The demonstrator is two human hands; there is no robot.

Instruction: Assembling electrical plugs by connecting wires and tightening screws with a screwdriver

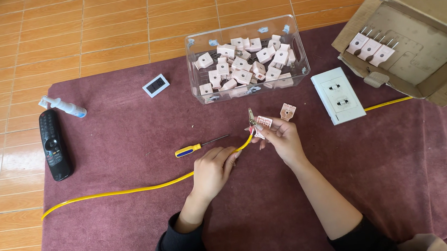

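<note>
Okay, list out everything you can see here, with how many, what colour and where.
Yellow cable: one, running across the cloth.
Plug base: one, pale pink, at the cable's end.
Plug cover: one, pale pink, beside it.
Screwdriver: one, yellow and blue handle, mid-cloth.
Clear bin: one, full of pale pink plug parts, far side.
Wall socket: one, white, right of the bin.
Cardboard box: one, brown, far right, three finished plugs inside.
Remote: one, black, left edge.
Spray bottle: one, white and blue, left.
Small display: one, white.
Cloth: one, maroon.
Left hand: holding the cable.
Right hand: holding the plug base.
</note>
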